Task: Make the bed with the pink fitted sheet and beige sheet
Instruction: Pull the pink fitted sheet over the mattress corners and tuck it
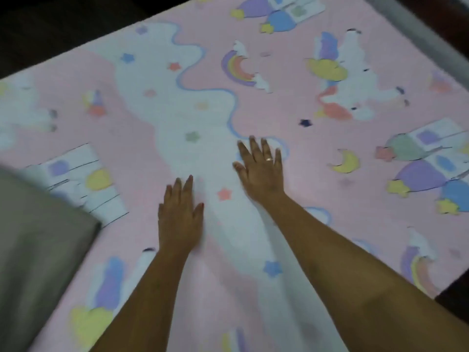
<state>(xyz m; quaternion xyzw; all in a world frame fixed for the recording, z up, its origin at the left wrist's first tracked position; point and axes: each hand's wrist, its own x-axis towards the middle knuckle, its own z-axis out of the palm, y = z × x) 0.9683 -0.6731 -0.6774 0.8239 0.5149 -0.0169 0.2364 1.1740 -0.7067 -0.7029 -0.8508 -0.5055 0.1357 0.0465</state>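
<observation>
Both hands flat, fingers straight, holding nothing: left hand (pixel 179 217), right hand (pixel 261 171) on pink sheet (pixel 291 118). Beige sheet (pixel 38 250) at left, cut off by frame edge. Picture blurred.

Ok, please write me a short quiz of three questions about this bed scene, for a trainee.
1. True or false: the left hand grips the beige sheet.
2. Which hand wears the ring? A) left hand B) right hand C) neither
3. Fill in: both hands lie on the pink fitted sheet with fingers ___ (straight or curled).
Key: 1 false; 2 B; 3 straight.
</observation>
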